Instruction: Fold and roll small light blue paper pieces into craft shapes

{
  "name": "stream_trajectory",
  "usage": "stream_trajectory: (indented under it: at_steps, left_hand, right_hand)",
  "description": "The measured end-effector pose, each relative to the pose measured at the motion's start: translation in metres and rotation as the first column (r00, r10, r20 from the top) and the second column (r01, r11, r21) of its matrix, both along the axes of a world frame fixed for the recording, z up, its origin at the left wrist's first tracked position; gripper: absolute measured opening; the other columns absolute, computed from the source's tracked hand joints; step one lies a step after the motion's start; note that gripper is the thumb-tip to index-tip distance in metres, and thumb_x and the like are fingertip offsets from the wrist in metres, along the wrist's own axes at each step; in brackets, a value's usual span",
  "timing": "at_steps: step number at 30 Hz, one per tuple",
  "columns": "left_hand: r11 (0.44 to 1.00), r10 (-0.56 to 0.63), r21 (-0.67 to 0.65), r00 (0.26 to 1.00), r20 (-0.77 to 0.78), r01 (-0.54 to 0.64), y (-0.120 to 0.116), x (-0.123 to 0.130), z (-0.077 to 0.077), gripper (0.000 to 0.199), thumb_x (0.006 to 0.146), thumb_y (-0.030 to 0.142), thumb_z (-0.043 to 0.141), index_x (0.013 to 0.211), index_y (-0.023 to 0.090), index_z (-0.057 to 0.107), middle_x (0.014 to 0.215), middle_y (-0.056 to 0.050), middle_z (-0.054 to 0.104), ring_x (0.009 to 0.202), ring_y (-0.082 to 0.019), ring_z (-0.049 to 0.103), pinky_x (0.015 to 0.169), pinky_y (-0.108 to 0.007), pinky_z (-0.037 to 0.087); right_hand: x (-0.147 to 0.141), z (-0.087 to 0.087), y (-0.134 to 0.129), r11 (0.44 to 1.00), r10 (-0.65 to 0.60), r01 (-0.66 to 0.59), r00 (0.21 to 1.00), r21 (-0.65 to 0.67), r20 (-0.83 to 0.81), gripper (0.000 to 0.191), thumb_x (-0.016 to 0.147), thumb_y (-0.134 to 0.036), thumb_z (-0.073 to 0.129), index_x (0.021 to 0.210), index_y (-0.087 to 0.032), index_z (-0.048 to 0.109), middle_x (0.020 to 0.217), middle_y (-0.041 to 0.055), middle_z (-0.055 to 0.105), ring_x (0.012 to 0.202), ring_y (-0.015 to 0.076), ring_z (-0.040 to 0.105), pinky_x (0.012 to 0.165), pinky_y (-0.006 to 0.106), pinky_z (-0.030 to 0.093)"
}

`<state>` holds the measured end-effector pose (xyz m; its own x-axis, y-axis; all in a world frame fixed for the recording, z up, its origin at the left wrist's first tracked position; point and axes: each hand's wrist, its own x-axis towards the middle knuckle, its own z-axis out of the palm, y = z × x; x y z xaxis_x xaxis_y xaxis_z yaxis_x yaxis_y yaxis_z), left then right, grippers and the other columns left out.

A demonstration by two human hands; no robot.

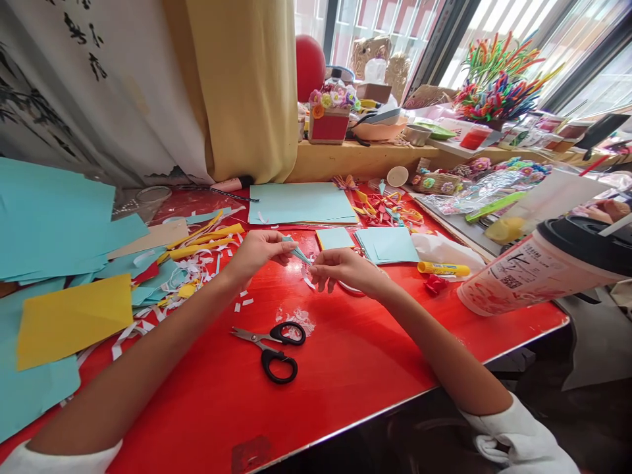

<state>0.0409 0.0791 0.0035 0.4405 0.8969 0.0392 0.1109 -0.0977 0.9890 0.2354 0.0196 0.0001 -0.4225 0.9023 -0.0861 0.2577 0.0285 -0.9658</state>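
A small piece of folded light-blue paper [298,253], narrow and pointed, is pinched in my left hand [264,253] above the red table. The fingers of my right hand [340,268] close at its pointed tip; whether they grip the paper or only touch it is hard to make out. Below my hands lie black-handled scissors [271,345], blades slightly apart and aimed left. Behind my right hand are a stack of light-blue paper squares [388,245] and a smaller stack with yellow edges [336,238].
Light-blue sheets [49,224], a yellow sheet [74,319] and paper strips cover the left side. A larger blue stack [301,203] and folded paper pieces [385,209] lie at the back. Right stand a glue stick [443,268] and a large lidded cup [533,270].
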Motion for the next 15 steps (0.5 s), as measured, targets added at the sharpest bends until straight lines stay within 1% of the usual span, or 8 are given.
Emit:
stream_trajectory:
  at_steps: [4, 7, 9, 12, 14, 15]
  left_hand:
    - [1.000, -0.006, 0.017, 0.999, -0.037, 0.007, 0.000, -0.002, 0.006, 0.025, 0.065, 0.034, 0.068, 0.067, 0.010, 0.062, 0.060, -0.003, 0.060, 0.056, -0.011, 0.055, 0.058, -0.025, 0.047]
    - [1.000, -0.028, 0.011, 0.995, -0.091, 0.029, -0.001, -0.003, 0.010, 0.026, 0.063, 0.035, 0.069, 0.067, 0.010, 0.062, 0.058, -0.002, 0.059, 0.055, -0.011, 0.054, 0.057, -0.026, 0.047]
    - [0.998, -0.059, -0.011, 0.989, -0.133, 0.058, -0.002, -0.003, 0.011, 0.026, 0.063, 0.036, 0.069, 0.068, 0.011, 0.063, 0.058, -0.001, 0.058, 0.056, -0.011, 0.054, 0.058, -0.026, 0.047]
    - [0.992, -0.123, -0.029, 0.981, -0.153, 0.120, -0.003, -0.004, 0.011, 0.026, 0.065, 0.037, 0.067, 0.075, 0.013, 0.063, 0.068, -0.003, 0.061, 0.066, -0.013, 0.056, 0.062, -0.028, 0.049]
    - [0.989, -0.148, -0.014, 0.977, -0.150, 0.148, -0.003, -0.005, 0.012, 0.027, 0.066, 0.037, 0.065, 0.081, 0.015, 0.063, 0.072, -0.002, 0.061, 0.069, -0.014, 0.057, 0.062, -0.028, 0.049]
    - [0.988, -0.150, 0.003, 0.976, -0.158, 0.153, -0.003, -0.005, 0.012, 0.027, 0.067, 0.037, 0.064, 0.082, 0.015, 0.062, 0.072, -0.002, 0.061, 0.069, -0.014, 0.057, 0.062, -0.027, 0.048]
  right_hand:
    - [-0.004, 0.000, -0.001, 0.999, 0.027, -0.027, 0.999, -0.032, 0.027, 0.029, 0.075, -0.039, 0.059, 0.082, -0.011, 0.058, 0.075, 0.0062, 0.064, 0.057, 0.0108, 0.060, 0.054, 0.023, 0.050]
    - [-0.008, -0.001, -0.003, 1.000, 0.016, -0.017, 0.998, -0.026, -0.054, 0.025, 0.078, -0.037, 0.056, 0.079, -0.012, 0.056, 0.069, 0.0044, 0.063, 0.055, 0.0108, 0.060, 0.055, 0.025, 0.050]
    - [-0.011, -0.002, -0.004, 1.000, -0.004, 0.001, 0.995, -0.029, -0.100, 0.019, 0.078, -0.031, 0.055, 0.076, -0.012, 0.055, 0.065, 0.0027, 0.062, 0.053, 0.0106, 0.059, 0.054, 0.024, 0.049]
    - [-0.012, -0.003, -0.004, 0.996, -0.094, 0.093, 0.991, -0.015, -0.099, 0.012, 0.075, -0.022, 0.055, 0.067, -0.013, 0.053, 0.057, -0.0001, 0.058, 0.046, 0.0076, 0.052, 0.046, 0.020, 0.041]
    - [-0.011, -0.003, -0.003, 0.987, -0.157, 0.159, 0.984, 0.017, -0.081, 0.013, 0.073, -0.019, 0.055, 0.062, -0.014, 0.052, 0.053, -0.0020, 0.054, 0.044, 0.0057, 0.047, 0.043, 0.018, 0.036]
    - [-0.010, -0.004, -0.002, 0.983, -0.178, 0.181, 0.981, 0.028, -0.080, 0.014, 0.073, -0.020, 0.056, 0.062, -0.014, 0.052, 0.053, -0.0023, 0.053, 0.044, 0.0054, 0.046, 0.044, 0.018, 0.035]
